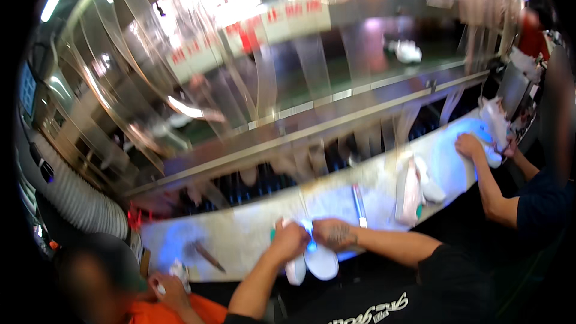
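In the middle of the bench's near edge, my left hand (290, 241) and my right hand (333, 234) are close together, fingers closed. Between and below them is a pair of white shoes (322, 263), soles partly showing, lit blue near the fingers. My left hand grips the shoe on its side and my right hand pinches at the lit part; the exact spot is hidden by the fingers and blur. Beyond my right hand, a slim pen-like stick (359, 205) lies on the bench. More white shoes (410, 195) stand farther right.
The long pale bench (252, 222) runs across, with a brown-handled tool (209, 257) at left. Behind it is a conveyor (360, 93) with clear hanging strips, carrying a white item. Co-workers sit close: one in orange (180, 312) at left, another (543, 204) handling white shoes at right.
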`<state>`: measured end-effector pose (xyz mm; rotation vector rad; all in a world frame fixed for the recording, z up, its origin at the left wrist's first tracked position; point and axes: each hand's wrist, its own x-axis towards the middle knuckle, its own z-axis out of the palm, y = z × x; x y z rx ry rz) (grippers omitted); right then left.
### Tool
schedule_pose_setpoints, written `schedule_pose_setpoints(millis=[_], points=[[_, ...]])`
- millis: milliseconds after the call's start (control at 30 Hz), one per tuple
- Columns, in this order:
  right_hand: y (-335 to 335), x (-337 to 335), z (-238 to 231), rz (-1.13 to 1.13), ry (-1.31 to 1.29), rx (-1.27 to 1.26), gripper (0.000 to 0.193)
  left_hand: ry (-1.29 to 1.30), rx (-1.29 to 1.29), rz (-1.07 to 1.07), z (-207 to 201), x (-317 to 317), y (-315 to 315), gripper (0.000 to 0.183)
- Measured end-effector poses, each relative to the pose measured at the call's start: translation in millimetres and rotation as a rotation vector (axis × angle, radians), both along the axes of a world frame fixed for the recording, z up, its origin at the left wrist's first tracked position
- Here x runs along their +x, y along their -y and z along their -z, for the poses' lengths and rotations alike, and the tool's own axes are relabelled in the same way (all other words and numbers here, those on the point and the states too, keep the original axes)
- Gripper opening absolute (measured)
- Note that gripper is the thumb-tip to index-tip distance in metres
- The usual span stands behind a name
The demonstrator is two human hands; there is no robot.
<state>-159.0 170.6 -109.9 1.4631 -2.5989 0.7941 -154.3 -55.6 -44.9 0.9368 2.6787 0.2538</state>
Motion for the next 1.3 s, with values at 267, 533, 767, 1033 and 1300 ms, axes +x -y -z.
schedule_pose_setpoints(millis=[267,533,767,1033,1300], points=[[0,6,-26,0.030,0.114,0.020,0.015,-0.023,0.007,-0.026,4,-4,-2,0.015],[-10,18,-31,0.129,0.163,0.018,0.023,-0.132,0.134,-0.169,-10,11,-9,0.028],[-38,81,-37,-0.004,-0.002,-0.335,0.056,-0.498,0.517,-0.497,3,124,14,0.068],[-22,121,-9,-0.031,0.021,-0.255,0.027,-0.160,0.565,-0.892,30,173,11,0.055],[-12,125,-117,0.169,0.239,-0.773,0.028,-0.521,0.677,-0.276,-60,140,20,0.032]])
